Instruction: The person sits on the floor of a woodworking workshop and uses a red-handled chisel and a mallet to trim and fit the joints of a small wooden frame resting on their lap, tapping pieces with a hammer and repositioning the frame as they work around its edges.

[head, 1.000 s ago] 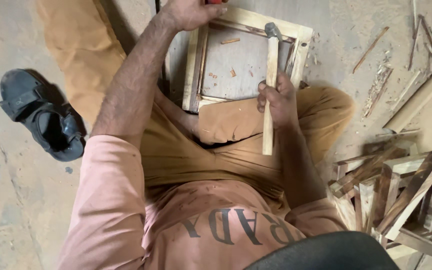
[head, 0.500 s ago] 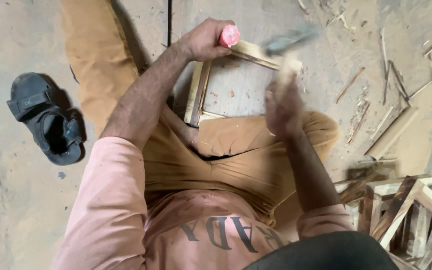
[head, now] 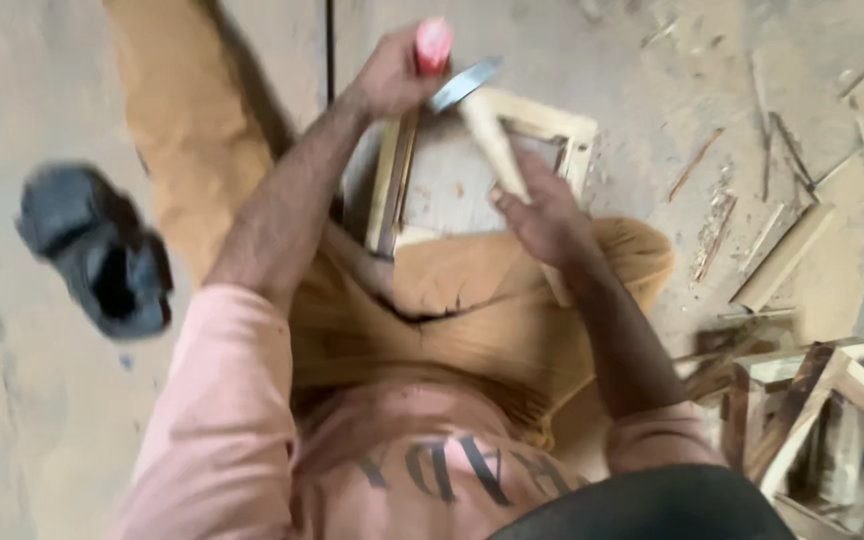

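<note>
Left hand (head: 392, 75) closed on red-handled tool (head: 434, 45) at wood frame (head: 392, 190) on the floor. Right hand (head: 542, 215) wrapped around hammer (head: 492, 140). Frame probably light and stiff; best held by a side rail.

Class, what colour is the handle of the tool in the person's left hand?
Red-pink handle, gripped by the left hand, head view.

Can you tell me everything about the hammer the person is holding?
The hammer has a pale wooden handle and a grey metal head, blurred here. The right hand holds the handle's lower end. It tilts up and left over the wooden frame, its head close to the red-handled tool in the left hand.
</note>
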